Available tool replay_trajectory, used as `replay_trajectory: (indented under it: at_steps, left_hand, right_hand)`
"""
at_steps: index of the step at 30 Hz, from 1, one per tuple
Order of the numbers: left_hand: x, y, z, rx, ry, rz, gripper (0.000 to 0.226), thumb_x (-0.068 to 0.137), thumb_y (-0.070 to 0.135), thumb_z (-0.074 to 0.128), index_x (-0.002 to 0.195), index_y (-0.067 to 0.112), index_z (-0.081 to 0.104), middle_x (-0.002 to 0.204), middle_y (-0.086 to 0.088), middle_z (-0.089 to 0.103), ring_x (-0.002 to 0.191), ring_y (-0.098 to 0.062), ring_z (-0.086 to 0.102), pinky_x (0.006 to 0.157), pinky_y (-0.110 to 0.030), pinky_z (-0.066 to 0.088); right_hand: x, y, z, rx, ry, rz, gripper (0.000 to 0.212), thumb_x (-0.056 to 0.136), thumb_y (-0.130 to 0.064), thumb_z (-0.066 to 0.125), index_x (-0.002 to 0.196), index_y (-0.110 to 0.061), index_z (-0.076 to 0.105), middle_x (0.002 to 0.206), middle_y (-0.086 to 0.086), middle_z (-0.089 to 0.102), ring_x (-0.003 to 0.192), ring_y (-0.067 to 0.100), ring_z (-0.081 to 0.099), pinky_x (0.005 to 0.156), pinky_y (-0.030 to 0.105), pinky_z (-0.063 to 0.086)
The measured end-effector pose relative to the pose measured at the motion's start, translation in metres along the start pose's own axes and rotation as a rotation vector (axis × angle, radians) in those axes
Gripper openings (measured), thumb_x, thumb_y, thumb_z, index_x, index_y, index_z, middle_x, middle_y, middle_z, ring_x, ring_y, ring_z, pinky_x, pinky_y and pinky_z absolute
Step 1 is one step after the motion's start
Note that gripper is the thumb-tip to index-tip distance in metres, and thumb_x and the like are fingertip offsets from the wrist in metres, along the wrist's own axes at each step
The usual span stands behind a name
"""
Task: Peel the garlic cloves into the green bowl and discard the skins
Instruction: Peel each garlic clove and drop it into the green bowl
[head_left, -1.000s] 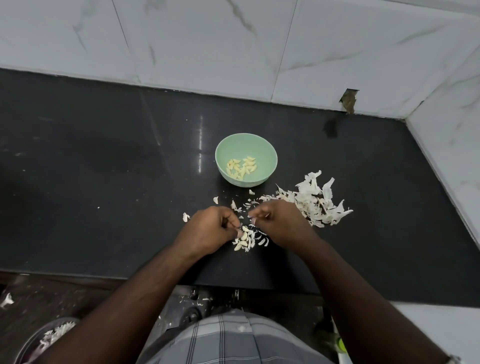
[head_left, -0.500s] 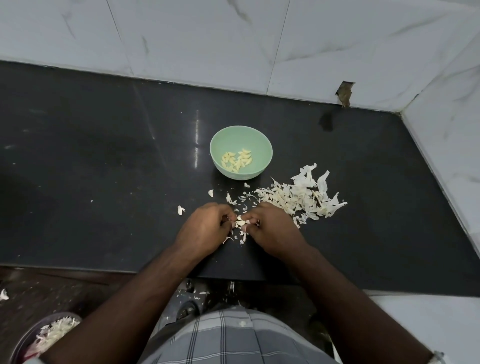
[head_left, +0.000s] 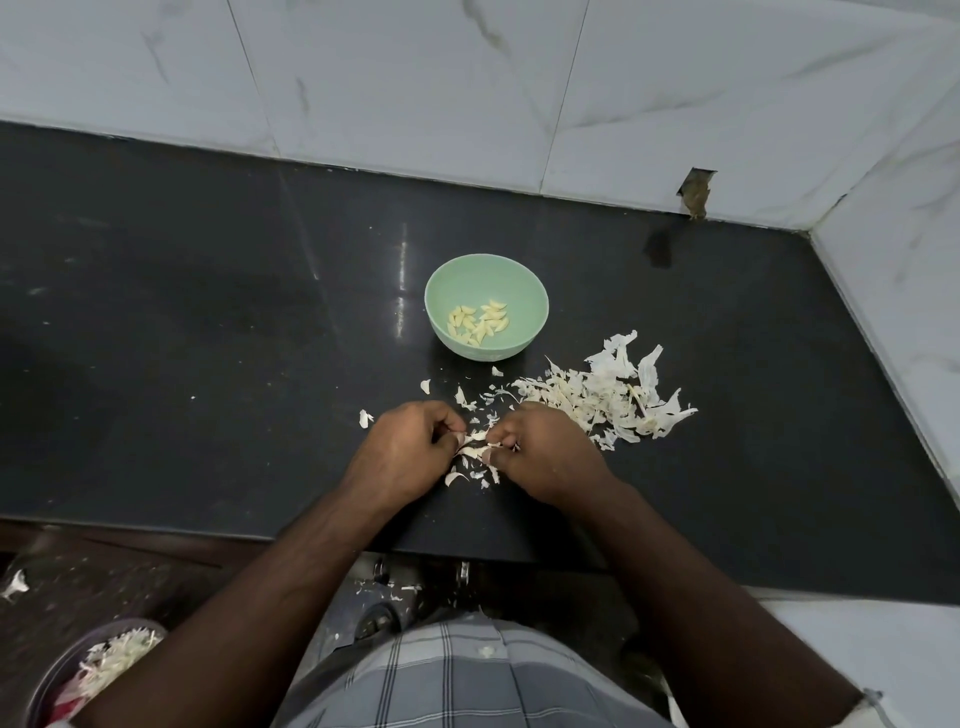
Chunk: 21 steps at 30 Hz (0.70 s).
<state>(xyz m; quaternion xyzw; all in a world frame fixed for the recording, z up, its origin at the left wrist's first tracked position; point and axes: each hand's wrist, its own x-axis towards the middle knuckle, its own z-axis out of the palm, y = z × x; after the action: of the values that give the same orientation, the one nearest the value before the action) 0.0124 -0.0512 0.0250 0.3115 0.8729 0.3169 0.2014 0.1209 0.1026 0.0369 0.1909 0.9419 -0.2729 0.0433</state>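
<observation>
Both hands meet at centre frame, the left hand (head_left: 410, 449) and right hand (head_left: 540, 452) each pinching one garlic clove (head_left: 475, 448) over the dark surface (head_left: 208, 364). Risk: it squirts loose into the skins (head_left: 602, 397), missing the green bowl (head_left: 487, 306) just above.

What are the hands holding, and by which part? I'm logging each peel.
A garlic clove, pinched at its two ends: left hand on the left end, right hand on the right. The fingers hide the exact contact.
</observation>
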Motion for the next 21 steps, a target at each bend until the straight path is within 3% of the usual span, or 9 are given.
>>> replay_trajectory:
  at_steps: [5, 8, 10, 12, 14, 16, 21]
  left_hand:
    - [-0.001, 0.003, 0.0, -0.008, -0.002, -0.014, 0.01, 0.088, 0.023, 0.068, 0.082, 0.031, 0.07, 0.08, 0.015, 0.07, 0.077, -0.002, 0.064, 0.071, -0.024, 0.051]
    - [-0.003, 0.006, -0.004, -0.016, 0.011, -0.01, 0.01, 0.089, 0.026, 0.067, 0.081, 0.032, 0.069, 0.079, 0.017, 0.07, 0.076, 0.001, 0.063, 0.067, -0.019, 0.046]
    - [-0.005, 0.009, -0.008, -0.088, 0.021, -0.026, 0.007, 0.09, 0.033, 0.07, 0.083, 0.032, 0.072, 0.079, 0.017, 0.071, 0.075, 0.002, 0.064, 0.065, -0.015, 0.044]
    - [-0.005, 0.013, -0.009, -0.263, -0.015, -0.049, 0.008, 0.087, 0.038, 0.075, 0.085, 0.031, 0.075, 0.077, 0.01, 0.073, 0.071, -0.001, 0.065, 0.069, -0.022, 0.05]
    - [-0.006, 0.017, -0.01, -0.477, -0.046, -0.066, 0.005, 0.084, 0.029, 0.081, 0.086, 0.025, 0.077, 0.076, -0.001, 0.075, 0.066, -0.008, 0.065, 0.071, -0.031, 0.053]
    - [-0.007, 0.023, -0.01, -0.625, -0.025, -0.075, 0.006, 0.083, 0.013, 0.081, 0.087, 0.016, 0.078, 0.078, -0.011, 0.075, 0.063, -0.011, 0.065, 0.069, -0.029, 0.054]
    - [-0.008, 0.036, -0.011, -0.707, 0.023, -0.076, 0.01, 0.08, 0.01, 0.082, 0.086, 0.016, 0.077, 0.076, -0.011, 0.075, 0.069, -0.017, 0.069, 0.072, -0.032, 0.054]
  right_hand:
    - [-0.001, -0.005, 0.008, -0.05, -0.013, -0.01, 0.015, 0.087, -0.033, 0.067, 0.099, -0.024, 0.072, 0.098, -0.004, 0.058, 0.092, 0.017, 0.06, 0.078, 0.034, 0.051]
    - [-0.003, -0.006, 0.004, -0.021, 0.029, -0.001, 0.01, 0.09, -0.031, 0.064, 0.096, -0.024, 0.068, 0.097, -0.007, 0.062, 0.09, 0.014, 0.061, 0.077, 0.032, 0.049]
    - [-0.003, -0.008, -0.002, 0.063, 0.064, 0.015, 0.008, 0.09, -0.029, 0.065, 0.095, -0.024, 0.068, 0.089, -0.009, 0.067, 0.084, 0.01, 0.062, 0.074, 0.029, 0.049]
    - [-0.004, -0.012, -0.01, 0.203, 0.113, 0.042, 0.005, 0.087, -0.027, 0.069, 0.092, -0.024, 0.07, 0.081, -0.011, 0.069, 0.074, 0.002, 0.061, 0.07, 0.026, 0.05]
    - [-0.006, -0.017, -0.016, 0.328, 0.178, 0.054, 0.004, 0.084, -0.023, 0.072, 0.086, -0.026, 0.071, 0.077, -0.012, 0.069, 0.07, 0.0, 0.062, 0.069, 0.022, 0.051]
    - [-0.008, -0.02, -0.02, 0.434, 0.222, 0.064, 0.013, 0.082, -0.017, 0.072, 0.087, -0.029, 0.072, 0.077, -0.013, 0.07, 0.07, -0.001, 0.064, 0.07, 0.02, 0.054]
    - [-0.012, -0.018, -0.028, 0.514, 0.253, 0.106, 0.011, 0.08, -0.017, 0.075, 0.081, -0.029, 0.074, 0.069, -0.016, 0.07, 0.063, -0.003, 0.063, 0.066, 0.021, 0.053]
